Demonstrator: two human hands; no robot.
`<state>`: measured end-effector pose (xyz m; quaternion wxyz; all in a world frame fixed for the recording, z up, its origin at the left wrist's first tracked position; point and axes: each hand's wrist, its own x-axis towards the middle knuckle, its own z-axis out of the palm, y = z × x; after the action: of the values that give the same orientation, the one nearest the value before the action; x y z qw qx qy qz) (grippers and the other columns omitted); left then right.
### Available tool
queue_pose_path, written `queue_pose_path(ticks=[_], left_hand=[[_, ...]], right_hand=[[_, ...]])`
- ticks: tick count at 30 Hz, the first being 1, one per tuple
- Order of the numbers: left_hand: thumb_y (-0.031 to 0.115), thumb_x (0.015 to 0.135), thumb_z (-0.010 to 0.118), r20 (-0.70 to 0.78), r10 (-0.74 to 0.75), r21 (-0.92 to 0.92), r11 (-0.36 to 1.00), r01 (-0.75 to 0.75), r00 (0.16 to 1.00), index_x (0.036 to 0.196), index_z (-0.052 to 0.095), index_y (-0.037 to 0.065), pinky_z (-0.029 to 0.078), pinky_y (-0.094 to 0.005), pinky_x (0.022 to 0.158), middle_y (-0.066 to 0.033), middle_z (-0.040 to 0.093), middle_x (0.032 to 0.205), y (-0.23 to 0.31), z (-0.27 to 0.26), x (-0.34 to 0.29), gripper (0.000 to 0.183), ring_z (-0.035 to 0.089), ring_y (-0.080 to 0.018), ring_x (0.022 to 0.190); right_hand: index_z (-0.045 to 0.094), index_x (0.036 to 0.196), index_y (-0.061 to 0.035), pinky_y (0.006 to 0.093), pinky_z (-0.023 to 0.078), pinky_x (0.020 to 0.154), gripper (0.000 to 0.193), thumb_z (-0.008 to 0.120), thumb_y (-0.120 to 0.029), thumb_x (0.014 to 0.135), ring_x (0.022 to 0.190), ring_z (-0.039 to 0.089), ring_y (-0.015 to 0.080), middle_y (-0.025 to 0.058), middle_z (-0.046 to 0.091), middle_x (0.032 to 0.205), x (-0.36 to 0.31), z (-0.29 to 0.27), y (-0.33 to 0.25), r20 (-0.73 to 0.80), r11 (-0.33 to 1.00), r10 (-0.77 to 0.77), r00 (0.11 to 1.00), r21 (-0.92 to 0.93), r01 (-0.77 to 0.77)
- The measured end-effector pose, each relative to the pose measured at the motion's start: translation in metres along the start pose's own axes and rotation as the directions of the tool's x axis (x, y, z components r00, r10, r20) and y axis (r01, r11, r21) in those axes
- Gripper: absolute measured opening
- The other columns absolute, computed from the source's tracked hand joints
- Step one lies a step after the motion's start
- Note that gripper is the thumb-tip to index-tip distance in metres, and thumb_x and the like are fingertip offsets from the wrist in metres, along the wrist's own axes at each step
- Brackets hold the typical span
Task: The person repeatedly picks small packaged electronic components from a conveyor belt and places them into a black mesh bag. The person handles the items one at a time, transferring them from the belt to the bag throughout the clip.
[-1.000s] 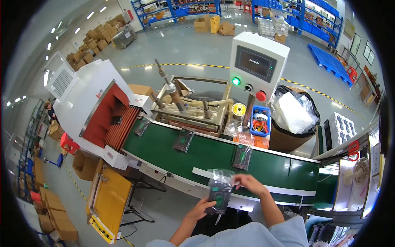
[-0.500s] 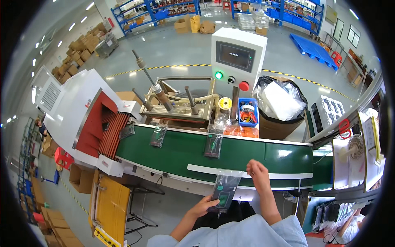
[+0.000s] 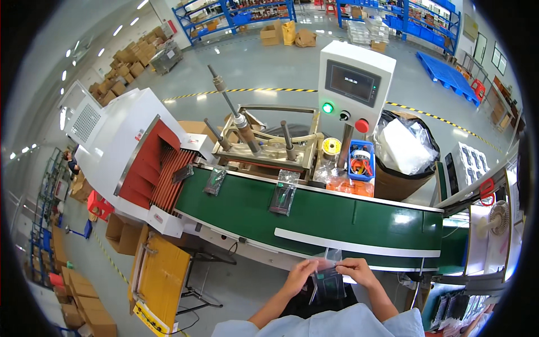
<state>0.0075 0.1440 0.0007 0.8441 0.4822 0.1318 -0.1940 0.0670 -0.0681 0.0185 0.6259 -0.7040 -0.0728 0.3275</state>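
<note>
In front of my body hangs a flat black package with green print in a clear plastic bag (image 3: pixel 329 286). My left hand (image 3: pixel 300 276) pinches the bag's upper part from the left. My right hand (image 3: pixel 360 272) has its fingers closed on the same part from the right. The bag's loose clear top sticks up between both hands, just short of the white rail (image 3: pixel 353 242) along the conveyor's near side. Beyond it, on the green conveyor belt (image 3: pixel 387 216), lie similar bagged packages: one near the middle (image 3: pixel 283 194), another farther left (image 3: pixel 214 181).
A third bagged package (image 3: pixel 183 173) lies at the rollers of a white machine with red curtains (image 3: pixel 140 163). Behind the belt stand metal posts (image 3: pixel 247 135), a control box (image 3: pixel 359 76) and a blue tray of tools (image 3: pixel 360 160). A yellow board (image 3: pixel 161 275) leans at lower left.
My left hand has shifted from the package's side to the bag's upper part. My right hand has come down and taken hold there. The packages on the belt have moved left; the view has turned slightly.
</note>
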Motion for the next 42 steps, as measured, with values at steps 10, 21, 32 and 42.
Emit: queue_pose_path(ticks=[10,21,32,42], left_hand=[[0.016,0.089,0.048,-0.415,0.216,-0.107,0.953,-0.283,0.884,0.104,0.055,-0.002,0.047,-0.0345,0.085,-0.0158,0.062,0.099,0.032,-0.018,0.029,0.025,0.06,-0.0225,0.094],[0.014,0.088,0.046,-0.396,-0.131,-0.323,0.946,-0.005,0.909,0.103,0.053,-0.001,0.049,-0.0375,0.08,-0.0152,0.06,0.097,-0.047,-0.058,-0.033,0.022,0.06,-0.0253,0.09],[0.015,0.087,0.048,-0.266,-0.164,-0.281,0.956,0.086,0.95,0.1,0.054,0.001,0.047,-0.0376,0.082,-0.0137,0.061,0.094,-0.044,-0.041,-0.019,0.02,0.059,-0.0239,0.087],[0.011,0.086,0.049,0.165,-0.151,0.21,0.971,0.115,0.975,0.099,0.055,0.0,0.048,-0.0308,0.077,-0.0126,0.06,0.093,-0.038,0.106,0.038,0.018,0.059,-0.019,0.083]], right_hand=[[0.065,0.079,0.0019,0.0236,0.043,0.064,0.019,0.062,-0.016,0.08,0.067,0.054,0.0095,0.0025,0.06,0.07,0.072,-0.055,0.025,-0.319,0.99,-0.092,0.943,0.07,0.12],[0.068,0.088,-0.0076,0.0386,0.047,0.071,0.031,0.061,-0.034,0.076,0.078,0.061,0.031,0.0168,0.062,0.083,0.226,-0.117,0.097,-0.827,0.876,-0.151,0.542,-0.366,-0.314],[0.052,0.106,-0.0004,0.0466,0.043,0.074,0.043,0.054,-0.036,0.082,0.088,0.054,0.0372,0.0195,0.055,0.094,0.212,-0.097,0.093,-0.898,0.911,-0.257,0.358,-0.349,-0.221],[0.059,0.091,-0.0017,0.0226,0.042,0.064,0.017,0.056,-0.018,0.085,0.07,0.05,0.0066,0.0028,0.056,0.075,-0.111,-0.058,0.107,-0.902,0.979,-0.018,0.432,0.073,0.192]])
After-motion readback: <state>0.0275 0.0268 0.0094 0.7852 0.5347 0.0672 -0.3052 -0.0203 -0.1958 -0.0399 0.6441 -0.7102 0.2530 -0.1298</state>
